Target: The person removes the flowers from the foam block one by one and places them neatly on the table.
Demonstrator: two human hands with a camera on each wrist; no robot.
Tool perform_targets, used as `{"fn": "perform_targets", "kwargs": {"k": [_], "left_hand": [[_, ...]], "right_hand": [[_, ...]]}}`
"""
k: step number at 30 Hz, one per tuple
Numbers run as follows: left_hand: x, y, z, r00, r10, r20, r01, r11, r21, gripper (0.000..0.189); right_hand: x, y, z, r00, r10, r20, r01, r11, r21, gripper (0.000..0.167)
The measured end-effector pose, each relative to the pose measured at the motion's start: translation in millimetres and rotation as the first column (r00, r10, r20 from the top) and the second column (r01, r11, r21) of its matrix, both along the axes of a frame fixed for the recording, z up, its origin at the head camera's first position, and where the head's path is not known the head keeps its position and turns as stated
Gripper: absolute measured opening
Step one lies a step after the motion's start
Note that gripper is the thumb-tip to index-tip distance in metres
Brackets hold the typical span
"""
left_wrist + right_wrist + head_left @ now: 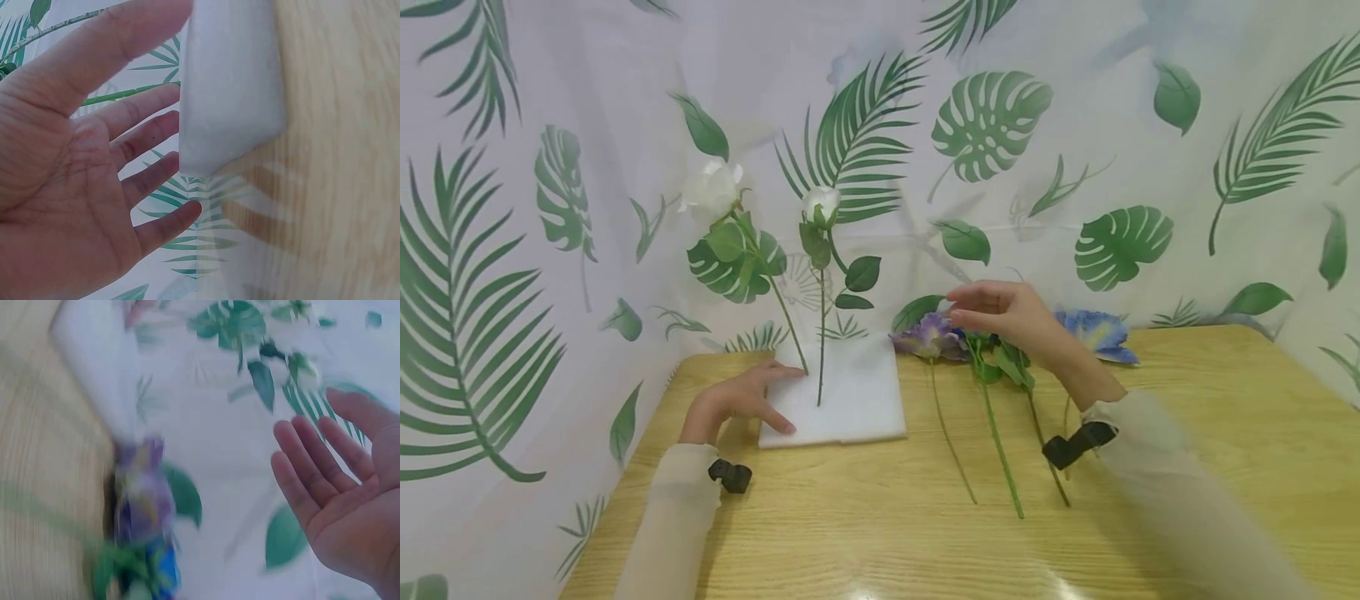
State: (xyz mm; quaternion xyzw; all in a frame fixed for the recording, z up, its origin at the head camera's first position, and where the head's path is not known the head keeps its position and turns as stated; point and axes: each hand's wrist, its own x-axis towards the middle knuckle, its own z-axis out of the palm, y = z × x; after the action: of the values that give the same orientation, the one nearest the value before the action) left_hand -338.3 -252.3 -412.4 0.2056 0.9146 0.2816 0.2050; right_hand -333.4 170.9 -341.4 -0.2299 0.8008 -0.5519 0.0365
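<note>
We seem to be between insertions: our spread, empty left hand (745,397) touches the white slab (861,408) bearing two white roses (712,188), left of centre, and our relaxed, empty right hand (1006,313) probably needs to pinch one of the flowers (929,337) lying right of centre.

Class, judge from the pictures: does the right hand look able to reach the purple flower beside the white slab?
Probably yes: the right hand is open and empty, close to the purple flower, and nothing visible stands between them.
</note>
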Motion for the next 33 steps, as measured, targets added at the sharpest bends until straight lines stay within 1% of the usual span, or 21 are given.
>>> {"fn": "perform_targets", "kwargs": {"k": [2,4,7,9,12,14,18,20,23,27,31,33], "left_hand": [[-0.4,0.2,-1.3,1.000,0.001,-0.003,-0.001,1.000,-0.005,0.095],[-0.7,0.2,-1.9,1.000,0.008,0.002,-0.008,1.000,-0.005,0.095],[-1.2,1.0,-2.0,1.000,0.008,0.001,-0.008,1.000,-0.002,0.095],[-1.4,1.7,-1.7,1.000,0.007,0.002,-0.007,1.000,0.002,0.095],[-3.1,1.8,-2.3,1.000,0.001,-0.012,-0.001,1.000,-0.006,0.095],[-4.3,1.4,-2.9,1.000,0.001,-0.019,-0.001,1.000,-0.014,0.095],[-5.6,0.6,-3.1,0.999,0.001,-0.033,-0.002,1.000,-0.029,0.095],[-5.6,0.2,-2.8,0.999,0.003,-0.033,-0.004,0.999,-0.031,0.095],[-5.2,-0.2,-2.1,0.999,0.001,-0.035,-0.002,1.000,-0.030,0.095],[-3.9,-0.3,-1.5,0.999,-0.002,-0.034,0.001,1.000,-0.027,0.094],[-3.2,-0.3,-1.7,1.000,0.008,-0.023,-0.009,0.999,-0.032,0.094],[-2.7,-0.7,-1.2,1.000,0.017,-0.016,-0.017,0.999,-0.035,0.094]], "right_hand": [[-2.3,-19.8,0.3,1.000,0.003,0.016,-0.002,0.999,-0.051,0.037],[-4.6,-38.1,-1.3,0.999,0.008,0.048,-0.003,0.995,-0.102,0.037],[-7.8,-62.6,-7.5,0.994,0.017,0.108,0.002,0.985,-0.173,0.038],[-11.0,-76.5,-14.0,0.986,0.026,0.166,0.011,0.975,-0.222,0.038],[-14.2,-94.9,-24.0,0.971,0.038,0.236,0.026,0.965,-0.262,0.036],[-15.3,-105.8,-30.0,0.964,0.041,0.263,0.031,0.964,-0.265,0.036],[-15.3,-127.1,-40.4,0.961,0.056,0.270,0.015,0.968,-0.252,0.039],[-15.0,-136.8,-45.1,0.956,0.069,0.285,0.010,0.964,-0.266,0.040],[-14.7,-149.4,-51.3,0.943,0.071,0.324,0.030,0.954,-0.298,0.040],[-16.1,-162.1,-57.8,0.932,0.074,0.356,0.052,0.942,-0.330,0.043],[-18.1,-170.9,-63.1,0.925,0.083,0.371,0.055,0.936,-0.348,0.046],[-18.4,-174.4,-65.9,0.926,0.093,0.366,0.043,0.937,-0.347,0.047]]}}
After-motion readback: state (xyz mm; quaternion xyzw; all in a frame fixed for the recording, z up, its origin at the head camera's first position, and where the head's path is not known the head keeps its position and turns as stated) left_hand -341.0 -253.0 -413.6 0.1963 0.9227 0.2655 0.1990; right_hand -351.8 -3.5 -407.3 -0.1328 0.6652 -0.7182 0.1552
